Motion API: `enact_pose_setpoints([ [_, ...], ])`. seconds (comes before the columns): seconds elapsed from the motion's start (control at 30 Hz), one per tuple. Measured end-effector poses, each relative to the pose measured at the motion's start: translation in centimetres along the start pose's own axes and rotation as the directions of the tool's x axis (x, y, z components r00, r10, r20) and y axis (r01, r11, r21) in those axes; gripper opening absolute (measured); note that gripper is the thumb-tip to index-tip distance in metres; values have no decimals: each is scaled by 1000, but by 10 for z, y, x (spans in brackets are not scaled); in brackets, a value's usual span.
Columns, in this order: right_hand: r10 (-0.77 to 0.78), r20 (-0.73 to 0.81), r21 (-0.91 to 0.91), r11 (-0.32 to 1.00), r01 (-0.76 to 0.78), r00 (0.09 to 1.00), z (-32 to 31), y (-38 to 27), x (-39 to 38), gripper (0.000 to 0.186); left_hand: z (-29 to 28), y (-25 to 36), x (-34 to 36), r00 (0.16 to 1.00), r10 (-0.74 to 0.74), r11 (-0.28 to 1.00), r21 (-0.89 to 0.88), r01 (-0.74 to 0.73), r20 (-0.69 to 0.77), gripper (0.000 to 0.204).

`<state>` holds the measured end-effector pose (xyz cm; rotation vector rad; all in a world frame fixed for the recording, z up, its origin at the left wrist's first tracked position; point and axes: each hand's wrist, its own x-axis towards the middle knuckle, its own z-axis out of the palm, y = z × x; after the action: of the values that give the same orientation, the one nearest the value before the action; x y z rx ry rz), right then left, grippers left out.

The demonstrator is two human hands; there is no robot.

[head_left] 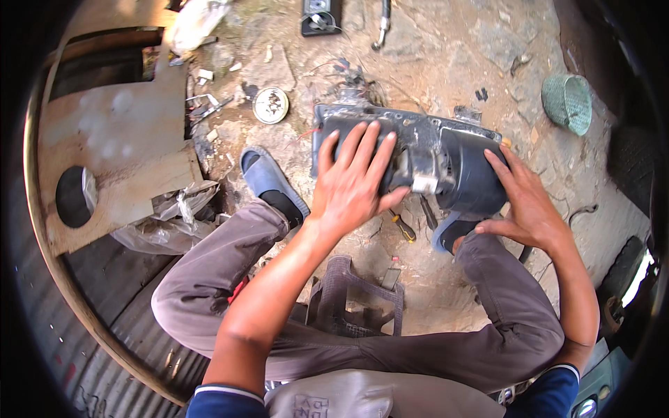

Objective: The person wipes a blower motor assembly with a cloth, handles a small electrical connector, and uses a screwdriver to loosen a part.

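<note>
- Left hand (352,177): palm down with fingers spread on top, pressing rather than grasping; if it pushed unevenly, the load could tip.
- Tangle of thin wires and metal parts (353,90): just beyond the housing's far edge; a shove that way could snag or pull a wire.
- Slim screwdriver with a yellow-and-black handle (403,228): on the stony ground near the right foot; a slip could land on it.
- Dusty black plastic housing with a rounded right end (421,153): between the hands, above the ground ahead of the knees.
- Right hand (526,195): wide, fingertips against the rounded end, thumb apart; smooth plastic could slide from so light a hold.
- Around, from the left: worn tan panel with a round hole (115,139) and crumpled clear plastic bag (174,226), crowding that side; blue-grey slipper (268,177); round pale tin of small dark pieces (256,106); green woven basket (559,104), well apart.
</note>
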<state>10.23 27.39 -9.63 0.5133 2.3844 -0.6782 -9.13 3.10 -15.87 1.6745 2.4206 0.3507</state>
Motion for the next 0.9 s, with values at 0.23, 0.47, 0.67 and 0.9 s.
enact_pose_setpoints([
  [0.23,35,-180,-191,979,-70,983,37,-4,9,128,-11,-2,16,994,55,997,-43,-59,-93,78],
  [0.47,28,-261,-221,971,-88,965,54,-20,-4,130,-3,-7,-12,984,67,993,-86,-82,-167,83],
  [0.67,195,-232,-228,941,-249,953,46,-46,-2,130,-2,-6,-11,989,25,997,-67,-35,-145,88],
  [0.9,110,-275,-239,955,-178,955,44,-65,0,111,7,-10,-28,965,-60,988,-153,21,-256,86],
])
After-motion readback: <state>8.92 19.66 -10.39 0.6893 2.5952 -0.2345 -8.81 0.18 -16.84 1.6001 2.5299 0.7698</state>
